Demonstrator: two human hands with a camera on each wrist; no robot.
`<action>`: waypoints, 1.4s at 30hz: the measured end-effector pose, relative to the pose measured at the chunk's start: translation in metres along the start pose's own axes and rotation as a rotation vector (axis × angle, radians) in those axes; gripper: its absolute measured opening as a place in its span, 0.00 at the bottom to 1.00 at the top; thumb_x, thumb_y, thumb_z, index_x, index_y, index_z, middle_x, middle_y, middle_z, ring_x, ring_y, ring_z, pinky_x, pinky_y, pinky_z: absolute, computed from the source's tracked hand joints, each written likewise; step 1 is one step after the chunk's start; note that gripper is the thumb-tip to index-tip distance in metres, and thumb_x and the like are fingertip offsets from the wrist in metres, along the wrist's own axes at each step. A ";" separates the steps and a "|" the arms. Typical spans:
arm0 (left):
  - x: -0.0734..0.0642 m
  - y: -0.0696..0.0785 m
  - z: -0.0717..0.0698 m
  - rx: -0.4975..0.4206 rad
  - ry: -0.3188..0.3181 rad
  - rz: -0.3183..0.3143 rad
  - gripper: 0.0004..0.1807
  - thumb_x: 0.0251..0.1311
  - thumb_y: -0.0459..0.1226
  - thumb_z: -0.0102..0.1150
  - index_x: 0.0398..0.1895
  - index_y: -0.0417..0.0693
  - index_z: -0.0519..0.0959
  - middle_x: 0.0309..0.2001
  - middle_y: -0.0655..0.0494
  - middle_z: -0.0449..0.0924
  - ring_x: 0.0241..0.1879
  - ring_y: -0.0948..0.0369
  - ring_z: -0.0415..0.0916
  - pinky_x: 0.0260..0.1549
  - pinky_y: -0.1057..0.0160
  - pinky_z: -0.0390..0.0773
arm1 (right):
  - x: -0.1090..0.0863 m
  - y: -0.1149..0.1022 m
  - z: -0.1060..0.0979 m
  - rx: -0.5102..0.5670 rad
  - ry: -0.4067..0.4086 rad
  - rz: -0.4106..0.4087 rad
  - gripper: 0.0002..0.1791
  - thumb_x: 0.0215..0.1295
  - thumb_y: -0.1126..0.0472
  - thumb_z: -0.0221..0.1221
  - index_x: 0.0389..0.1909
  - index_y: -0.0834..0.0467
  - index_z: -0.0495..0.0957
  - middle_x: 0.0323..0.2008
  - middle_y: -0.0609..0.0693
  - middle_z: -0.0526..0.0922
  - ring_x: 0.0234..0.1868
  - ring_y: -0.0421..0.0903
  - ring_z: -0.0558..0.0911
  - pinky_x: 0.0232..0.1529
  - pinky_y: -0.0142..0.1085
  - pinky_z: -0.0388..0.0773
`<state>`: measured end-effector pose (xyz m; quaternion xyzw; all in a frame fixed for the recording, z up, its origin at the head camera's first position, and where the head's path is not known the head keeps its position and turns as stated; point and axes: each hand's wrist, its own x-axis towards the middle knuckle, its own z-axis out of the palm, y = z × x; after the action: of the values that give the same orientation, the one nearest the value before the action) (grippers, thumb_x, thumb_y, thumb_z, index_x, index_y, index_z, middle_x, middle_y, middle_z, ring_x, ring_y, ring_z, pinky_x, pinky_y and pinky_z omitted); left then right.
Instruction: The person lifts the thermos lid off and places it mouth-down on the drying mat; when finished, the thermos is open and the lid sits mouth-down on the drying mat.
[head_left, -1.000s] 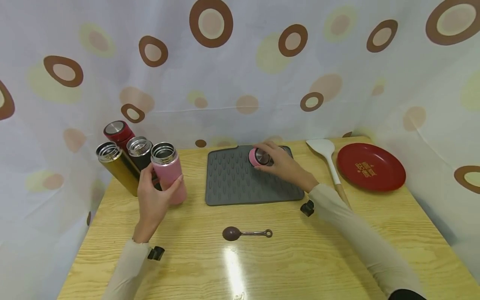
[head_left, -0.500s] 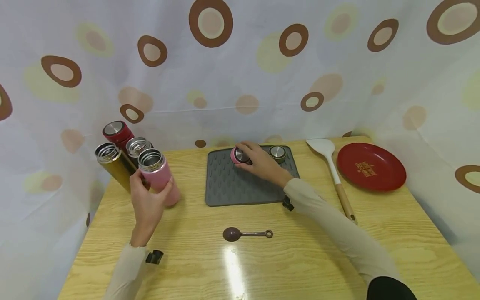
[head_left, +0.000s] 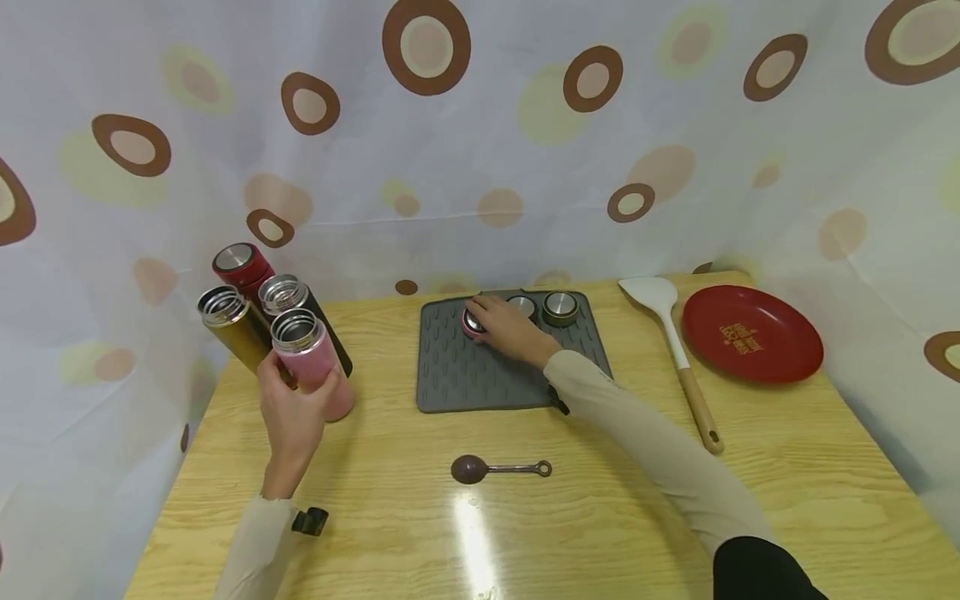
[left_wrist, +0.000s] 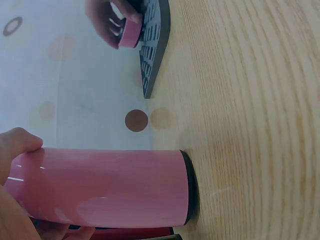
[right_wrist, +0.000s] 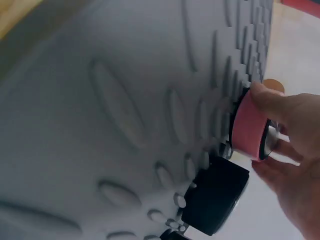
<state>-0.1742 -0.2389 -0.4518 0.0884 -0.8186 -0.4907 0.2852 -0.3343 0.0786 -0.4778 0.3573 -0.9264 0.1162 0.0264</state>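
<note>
My left hand (head_left: 294, 412) grips the open pink flask (head_left: 318, 367), thumb and fingers around its body. In the left wrist view the flask's dark base is at the wooden table, touching or very close. My right hand (head_left: 517, 329) pinches the pink lid (right_wrist: 248, 125) by its side, low over the grey ribbed mat (head_left: 457, 383); its underside appears to meet the mat. A black lid (right_wrist: 215, 195) sits beside it, and a gold lid (head_left: 561, 308) lies farther right on the mat. My right hand partly hides the pink lid in the head view.
Beside the pink flask stand an open gold flask (head_left: 243, 333), an open black flask (head_left: 318, 321) and a lidded red flask (head_left: 247, 271). A brown spoon (head_left: 469, 469) lies in front of the mat. To the right are a white spatula (head_left: 667, 312) and a red plate (head_left: 787, 350).
My right hand has moved left across the mat with the pink lid, uncovering the gold and black lids. My left hand has shifted the pink flask slightly left and nearer to me.
</note>
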 end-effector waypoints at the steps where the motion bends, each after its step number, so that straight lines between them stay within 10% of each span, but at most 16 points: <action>1: 0.000 -0.001 0.000 0.001 0.007 0.000 0.42 0.57 0.35 0.76 0.71 0.32 0.64 0.62 0.39 0.72 0.57 0.52 0.72 0.54 0.69 0.70 | 0.001 0.000 0.001 -0.009 -0.028 0.011 0.35 0.74 0.56 0.64 0.75 0.66 0.65 0.72 0.65 0.71 0.72 0.61 0.72 0.71 0.53 0.71; 20: 0.006 -0.003 -0.017 0.130 -0.069 -0.020 0.44 0.64 0.42 0.73 0.75 0.33 0.61 0.62 0.34 0.70 0.55 0.45 0.73 0.50 0.60 0.72 | 0.024 -0.015 -0.021 0.008 -0.243 0.173 0.34 0.68 0.60 0.70 0.71 0.66 0.70 0.65 0.62 0.78 0.65 0.57 0.79 0.67 0.48 0.76; 28: 0.012 0.010 -0.028 0.137 0.027 0.130 0.46 0.62 0.39 0.75 0.77 0.35 0.59 0.63 0.34 0.67 0.59 0.48 0.71 0.52 0.69 0.70 | 0.025 -0.014 -0.018 0.009 -0.233 0.177 0.32 0.69 0.60 0.69 0.69 0.65 0.71 0.65 0.61 0.78 0.65 0.56 0.79 0.67 0.48 0.75; 37: 0.062 0.064 -0.061 0.068 0.170 0.321 0.28 0.69 0.40 0.65 0.69 0.39 0.71 0.60 0.54 0.72 0.62 0.61 0.69 0.56 0.71 0.70 | 0.024 -0.014 -0.017 0.012 -0.234 0.175 0.30 0.70 0.61 0.68 0.69 0.65 0.71 0.64 0.61 0.78 0.64 0.56 0.80 0.65 0.48 0.77; 42: 0.102 0.081 -0.073 0.198 0.075 0.311 0.26 0.71 0.39 0.61 0.69 0.40 0.71 0.63 0.47 0.71 0.63 0.58 0.67 0.53 0.74 0.69 | 0.024 -0.016 -0.019 0.007 -0.224 0.169 0.29 0.70 0.61 0.68 0.68 0.65 0.72 0.64 0.61 0.79 0.63 0.56 0.81 0.64 0.48 0.77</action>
<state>-0.2072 -0.2962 -0.3178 0.0068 -0.8555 -0.3543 0.3776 -0.3420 0.0561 -0.4529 0.2887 -0.9499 0.0808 -0.0885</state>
